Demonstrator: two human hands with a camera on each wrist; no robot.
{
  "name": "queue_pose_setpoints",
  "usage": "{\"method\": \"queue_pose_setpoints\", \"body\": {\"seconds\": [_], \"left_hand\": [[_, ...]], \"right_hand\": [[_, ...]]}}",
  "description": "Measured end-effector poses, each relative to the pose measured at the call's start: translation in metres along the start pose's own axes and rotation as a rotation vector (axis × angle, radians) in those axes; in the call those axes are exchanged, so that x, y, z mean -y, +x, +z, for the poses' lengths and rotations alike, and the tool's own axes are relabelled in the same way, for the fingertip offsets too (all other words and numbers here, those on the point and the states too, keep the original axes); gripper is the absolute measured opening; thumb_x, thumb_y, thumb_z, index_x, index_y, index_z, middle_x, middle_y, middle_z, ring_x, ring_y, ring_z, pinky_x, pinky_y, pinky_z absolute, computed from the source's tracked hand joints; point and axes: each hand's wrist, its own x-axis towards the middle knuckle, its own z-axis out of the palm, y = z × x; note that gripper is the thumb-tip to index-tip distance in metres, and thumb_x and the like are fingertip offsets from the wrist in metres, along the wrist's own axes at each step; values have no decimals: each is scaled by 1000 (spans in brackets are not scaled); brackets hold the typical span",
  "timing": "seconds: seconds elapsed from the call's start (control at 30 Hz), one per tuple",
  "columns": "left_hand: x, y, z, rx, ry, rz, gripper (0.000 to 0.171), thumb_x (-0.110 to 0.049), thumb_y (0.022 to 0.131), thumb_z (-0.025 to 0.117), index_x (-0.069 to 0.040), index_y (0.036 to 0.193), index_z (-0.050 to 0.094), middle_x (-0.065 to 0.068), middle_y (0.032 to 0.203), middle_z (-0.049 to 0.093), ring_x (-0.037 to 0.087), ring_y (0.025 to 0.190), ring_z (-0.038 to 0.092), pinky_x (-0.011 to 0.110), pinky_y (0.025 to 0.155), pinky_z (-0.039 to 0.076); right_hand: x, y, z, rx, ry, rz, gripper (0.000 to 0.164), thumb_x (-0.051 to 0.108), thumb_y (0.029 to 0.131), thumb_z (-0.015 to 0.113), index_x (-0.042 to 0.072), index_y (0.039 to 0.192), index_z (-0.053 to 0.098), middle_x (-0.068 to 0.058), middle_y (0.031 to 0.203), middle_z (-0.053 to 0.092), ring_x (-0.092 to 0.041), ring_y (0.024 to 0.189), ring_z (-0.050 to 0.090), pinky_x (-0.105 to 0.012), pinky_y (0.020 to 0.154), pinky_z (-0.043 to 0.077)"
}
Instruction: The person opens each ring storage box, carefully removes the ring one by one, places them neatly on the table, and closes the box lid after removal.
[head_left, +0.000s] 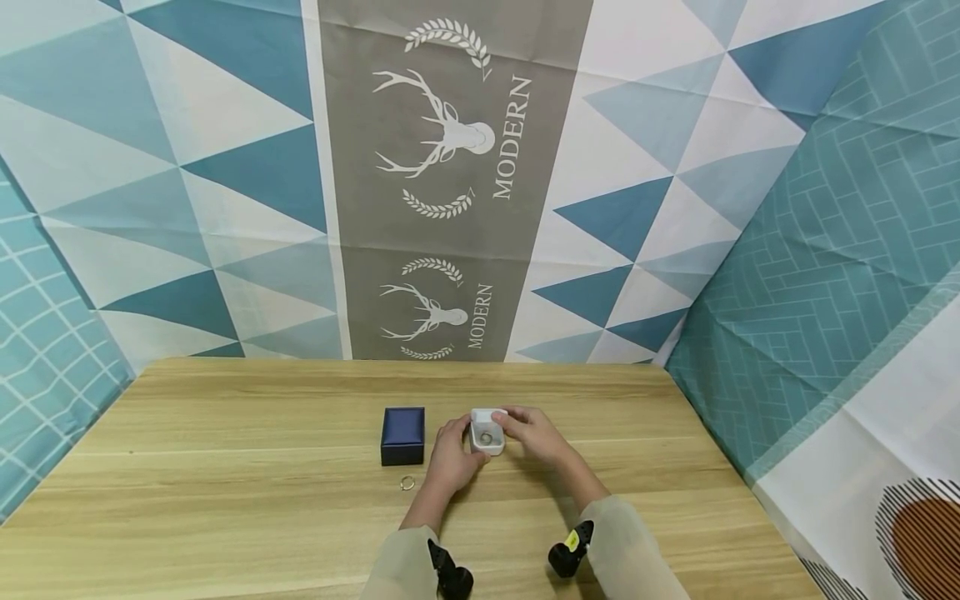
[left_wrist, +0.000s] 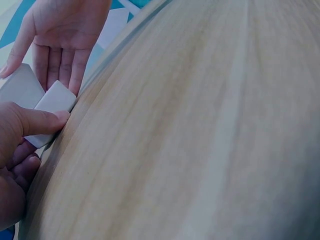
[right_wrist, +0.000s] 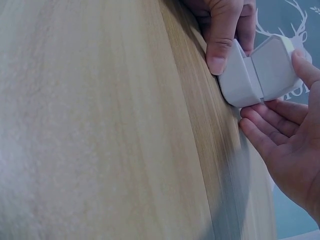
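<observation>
A small white ring box (head_left: 492,451) stands with its lid (right_wrist: 276,67) raised, and a ring (head_left: 487,433) shows inside it in the head view. My left hand (head_left: 452,457) grips the box's base (right_wrist: 240,82) between thumb and fingers from the left. From the right, my right hand (head_left: 537,437) holds the raised lid, thumb on its edge and fingers behind and below the hinge side. In the left wrist view the thumb (left_wrist: 45,121) of the left hand presses the base's front. The wrist views do not show the box's inside.
Left of the hands sits a closed dark blue box (head_left: 403,427). A loose ring (head_left: 402,486) lies in front of it on the wooden table (head_left: 225,500). Behind the table hangs a patterned cloth (head_left: 262,208), with another cloth (head_left: 810,317) along the right side.
</observation>
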Motion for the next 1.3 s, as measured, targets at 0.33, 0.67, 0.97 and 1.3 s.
{"method": "queue_pose_setpoints", "body": {"seconds": [0.33,0.67,0.97,1.3], "left_hand": [[-1,0,0,-3,5,2,68,-5,72,77,6,132,47,21,128,53,37,123,46,50,105,37],[-2,0,0,-7,17,7,67,-4,72,77,6,131,48,21,127,53,37,122,46,50,105,38],[-2,0,1,-5,7,11,67,-4,72,77,7,131,47,22,128,53,37,122,46,50,105,37],[-2,1,1,-9,17,9,67,-5,72,77,7,131,48,22,127,53,37,122,46,50,105,38]], "right_hand": [[25,-11,-2,22,48,29,49,26,97,50,-13,126,50,-28,127,55,-35,119,54,-44,99,46],[6,-1,0,-6,83,27,52,29,96,51,-13,127,49,-28,126,55,-34,118,55,-40,98,48],[2,0,0,-25,80,25,54,33,95,53,-11,126,51,-26,125,57,-33,116,56,-39,96,49],[26,-10,-2,-10,101,35,49,23,97,51,-17,125,48,-31,126,53,-38,116,55,-47,98,45]]}}
